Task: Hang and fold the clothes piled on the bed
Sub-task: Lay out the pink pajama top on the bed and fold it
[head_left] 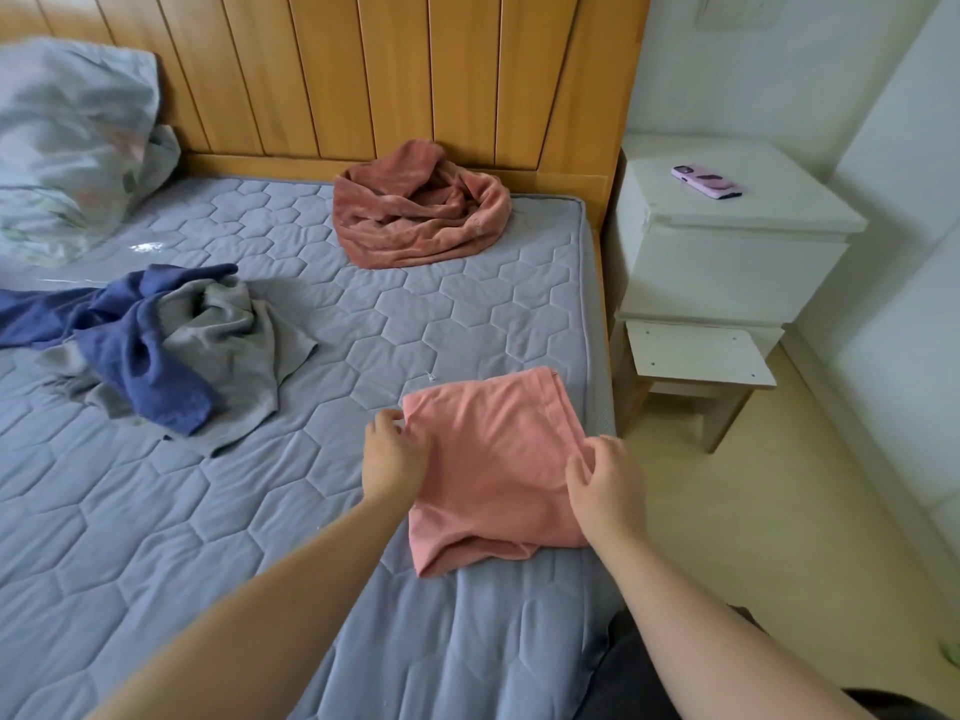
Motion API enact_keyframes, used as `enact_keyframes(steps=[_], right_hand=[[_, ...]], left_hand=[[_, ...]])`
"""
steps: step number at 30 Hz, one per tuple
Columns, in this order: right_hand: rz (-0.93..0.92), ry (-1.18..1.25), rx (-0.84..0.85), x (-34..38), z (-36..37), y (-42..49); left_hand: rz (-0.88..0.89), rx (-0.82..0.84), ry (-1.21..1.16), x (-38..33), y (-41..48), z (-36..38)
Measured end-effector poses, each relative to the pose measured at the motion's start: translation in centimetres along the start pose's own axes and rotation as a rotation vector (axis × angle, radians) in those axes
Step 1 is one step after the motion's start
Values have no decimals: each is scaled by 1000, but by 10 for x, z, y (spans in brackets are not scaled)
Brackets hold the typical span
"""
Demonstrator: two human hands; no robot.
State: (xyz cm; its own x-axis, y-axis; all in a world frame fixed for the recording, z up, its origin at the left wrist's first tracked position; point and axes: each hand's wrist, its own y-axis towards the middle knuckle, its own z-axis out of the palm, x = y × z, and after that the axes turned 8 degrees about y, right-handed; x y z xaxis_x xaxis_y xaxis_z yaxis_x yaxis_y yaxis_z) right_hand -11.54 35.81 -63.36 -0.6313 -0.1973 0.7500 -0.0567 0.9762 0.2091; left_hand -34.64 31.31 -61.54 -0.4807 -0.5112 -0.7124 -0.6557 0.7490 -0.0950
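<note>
A pink garment (493, 459) lies folded into a rough square near the right edge of the bed (156, 511). My left hand (392, 454) pinches its left edge with curled fingers. My right hand (605, 485) grips its right edge, thumb over the cloth. A crumpled rust-red garment (421, 220) sits by the headboard. A blue garment (135, 335) lies tangled over a grey one (234, 345) at the left.
A bunched pale duvet (67, 148) fills the far left corner against the wooden headboard (389, 70). Right of the bed stands a white nightstand (727, 252) with a pink phone (706, 181), and a small stool (696, 366) in front of it.
</note>
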Motion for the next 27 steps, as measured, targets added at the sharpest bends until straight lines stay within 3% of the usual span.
enact_keyframes(steps=[2, 5, 15, 17, 19, 20, 22, 24, 27], right_hand=[[113, 22, 55, -3, 2, 5], [199, 62, 97, -5, 7, 13], [246, -24, -75, -12, 30, 36], [251, -33, -54, -15, 31, 39], [210, -64, -65, -15, 33, 42], [174, -94, -68, -14, 33, 44], [101, -121, -45, -8, 35, 51], [43, -65, 0, 1, 37, 60], [91, 76, 63, 5, 49, 84]], left_hand=[[-157, 95, -162, -7, 7, 4], [-251, 142, -185, -20, 13, 17], [-261, -87, -28, -3, 28, 38], [-136, -214, 54, -6, 28, 42], [160, -343, 229, -10, 30, 43], [352, -352, 339, -11, 31, 46], [652, -187, 580, -13, 32, 53], [704, 37, 751, -13, 29, 61], [675, 85, 783, 1, 31, 73]])
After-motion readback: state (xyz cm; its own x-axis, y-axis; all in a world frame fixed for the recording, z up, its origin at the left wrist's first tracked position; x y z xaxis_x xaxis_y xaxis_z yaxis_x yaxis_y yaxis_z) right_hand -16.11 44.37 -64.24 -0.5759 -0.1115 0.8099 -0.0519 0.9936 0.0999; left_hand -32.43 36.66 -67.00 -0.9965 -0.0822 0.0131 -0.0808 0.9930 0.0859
